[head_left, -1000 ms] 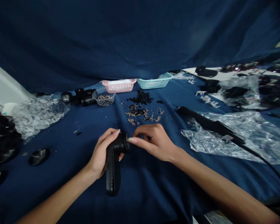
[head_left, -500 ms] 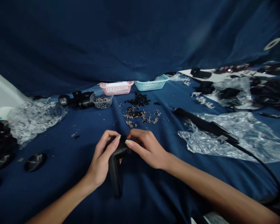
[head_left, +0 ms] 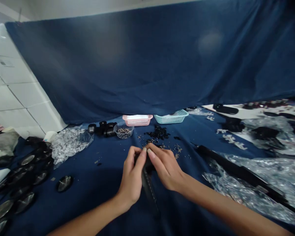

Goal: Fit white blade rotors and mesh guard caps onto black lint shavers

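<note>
My left hand point(head_left: 134, 177) and my right hand point(head_left: 166, 165) meet at the middle, both closed on a black handled part point(head_left: 149, 191). Its long handle points down toward me, while its upper end is mostly hidden under my fingers. The two thumbs press side by side on that upper end. Just beyond my hands lie a pile of small black pieces point(head_left: 159, 132) and scattered small screws point(head_left: 178, 148). A clear bowl point(head_left: 123, 131) of screws is further left.
Pink point(head_left: 137, 121) and teal baskets point(head_left: 172, 118) stand at the back. At right, a black corded screwdriver point(head_left: 226, 164) lies on clear plastic wrap point(head_left: 282, 173). At left are a bag of clear pieces point(head_left: 70, 142) and round black parts point(head_left: 64, 183).
The camera view has tilted up and turned left, so the scene appears lower and further right. The black part has turned in my hands, and my thumbs are closer together.
</note>
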The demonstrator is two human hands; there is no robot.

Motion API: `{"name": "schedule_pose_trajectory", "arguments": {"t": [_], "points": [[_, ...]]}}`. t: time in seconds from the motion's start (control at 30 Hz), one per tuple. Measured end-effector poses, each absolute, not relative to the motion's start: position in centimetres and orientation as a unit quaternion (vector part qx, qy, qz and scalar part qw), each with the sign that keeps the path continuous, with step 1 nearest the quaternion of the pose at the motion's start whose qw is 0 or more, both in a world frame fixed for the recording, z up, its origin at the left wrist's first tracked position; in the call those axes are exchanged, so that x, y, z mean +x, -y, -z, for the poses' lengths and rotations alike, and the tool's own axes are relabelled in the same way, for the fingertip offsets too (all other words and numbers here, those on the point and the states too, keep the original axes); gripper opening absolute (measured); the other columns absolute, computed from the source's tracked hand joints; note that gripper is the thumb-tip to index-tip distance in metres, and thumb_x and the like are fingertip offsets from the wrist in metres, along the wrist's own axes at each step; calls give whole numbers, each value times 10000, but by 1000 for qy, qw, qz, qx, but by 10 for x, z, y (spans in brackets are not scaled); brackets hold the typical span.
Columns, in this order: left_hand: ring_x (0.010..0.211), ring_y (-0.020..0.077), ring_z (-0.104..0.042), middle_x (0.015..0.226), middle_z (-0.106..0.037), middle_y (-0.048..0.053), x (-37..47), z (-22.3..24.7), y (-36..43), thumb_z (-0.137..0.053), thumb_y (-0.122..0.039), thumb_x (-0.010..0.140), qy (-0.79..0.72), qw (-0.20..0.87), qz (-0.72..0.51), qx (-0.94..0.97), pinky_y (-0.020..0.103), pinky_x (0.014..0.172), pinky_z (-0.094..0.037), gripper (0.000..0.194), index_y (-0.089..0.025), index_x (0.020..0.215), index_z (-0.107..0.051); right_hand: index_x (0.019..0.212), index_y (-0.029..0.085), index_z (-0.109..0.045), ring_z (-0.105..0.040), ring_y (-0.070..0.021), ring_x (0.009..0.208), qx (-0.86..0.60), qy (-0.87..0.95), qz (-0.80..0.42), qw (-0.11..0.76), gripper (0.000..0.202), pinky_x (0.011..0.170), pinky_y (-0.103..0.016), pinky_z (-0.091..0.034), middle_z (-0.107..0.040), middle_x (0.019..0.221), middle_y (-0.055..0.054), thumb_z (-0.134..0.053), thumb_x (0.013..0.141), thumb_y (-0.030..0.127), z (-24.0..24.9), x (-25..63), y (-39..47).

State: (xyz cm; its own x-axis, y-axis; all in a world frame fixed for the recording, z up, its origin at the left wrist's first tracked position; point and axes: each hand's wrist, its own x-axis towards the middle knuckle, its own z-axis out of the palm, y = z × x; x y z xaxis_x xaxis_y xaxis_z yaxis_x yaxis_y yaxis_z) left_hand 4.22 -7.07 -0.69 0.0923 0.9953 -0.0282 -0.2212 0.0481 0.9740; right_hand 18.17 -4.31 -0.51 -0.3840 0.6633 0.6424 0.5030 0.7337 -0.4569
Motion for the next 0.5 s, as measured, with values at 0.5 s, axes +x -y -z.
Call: {"name": "schedule_pose_trajectory", "arguments": {"t": [0.5], "points": [[459, 143, -511, 668, -603, -13, 20, -9, 71, -610, -512, 869, -356, 649, -400, 541, 262, 456, -433, 276, -241, 923, -601, 1449, 25, -413, -710, -272, 671, -224, 876, 157, 396, 934, 607, -377, -523, -744, 861, -152, -145, 955, 771, 1, 199, 56]]}}
